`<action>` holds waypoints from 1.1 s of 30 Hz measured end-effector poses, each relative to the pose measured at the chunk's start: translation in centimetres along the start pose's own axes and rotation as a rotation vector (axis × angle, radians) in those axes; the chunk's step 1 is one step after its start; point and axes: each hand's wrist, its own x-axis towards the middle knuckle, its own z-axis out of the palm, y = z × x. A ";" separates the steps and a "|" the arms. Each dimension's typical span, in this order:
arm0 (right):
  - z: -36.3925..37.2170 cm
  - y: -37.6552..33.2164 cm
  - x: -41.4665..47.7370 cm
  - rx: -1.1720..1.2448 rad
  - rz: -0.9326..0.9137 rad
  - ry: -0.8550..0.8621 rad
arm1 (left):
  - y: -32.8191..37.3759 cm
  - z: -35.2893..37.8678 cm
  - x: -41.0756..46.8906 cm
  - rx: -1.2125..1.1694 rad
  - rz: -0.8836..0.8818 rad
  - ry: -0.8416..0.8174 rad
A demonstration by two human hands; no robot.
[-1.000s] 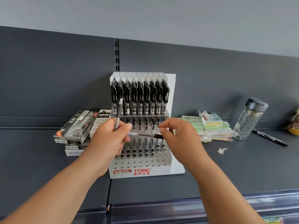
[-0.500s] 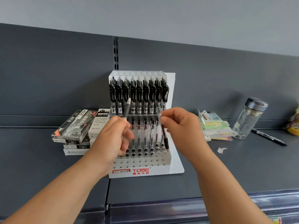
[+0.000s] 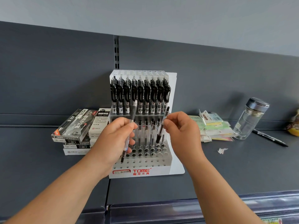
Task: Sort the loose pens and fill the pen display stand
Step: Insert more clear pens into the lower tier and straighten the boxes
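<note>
Both hands, left (image 3: 113, 139) and right (image 3: 182, 130), each pinch a pen before the stand (image 3: 142, 171).

The pen display stand (image 3: 155, 171) is smooth white plastic, the pens (image 3: 140, 97) racked in it have clear plastic barrels and shiny black clips, the shelf (image 3: 242, 167) looks like matt dark-grey painted metal, the boxes (image 3: 76, 125) are glossy printed card, and the bottle (image 3: 249, 120) is clear and glassy.
</note>
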 end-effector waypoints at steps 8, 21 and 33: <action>0.9 2.0 -0.8 -0.256 0.012 -0.099 | -0.3 -0.2 0.2 0.003 0.012 -0.008; 0.5 2.3 -0.6 -0.186 0.096 -0.056 | -0.5 -0.5 0.4 -0.113 -0.042 -0.030; 0.0 2.2 -0.9 -0.300 0.023 -0.119 | -0.5 -0.2 0.3 -0.135 -0.052 -0.042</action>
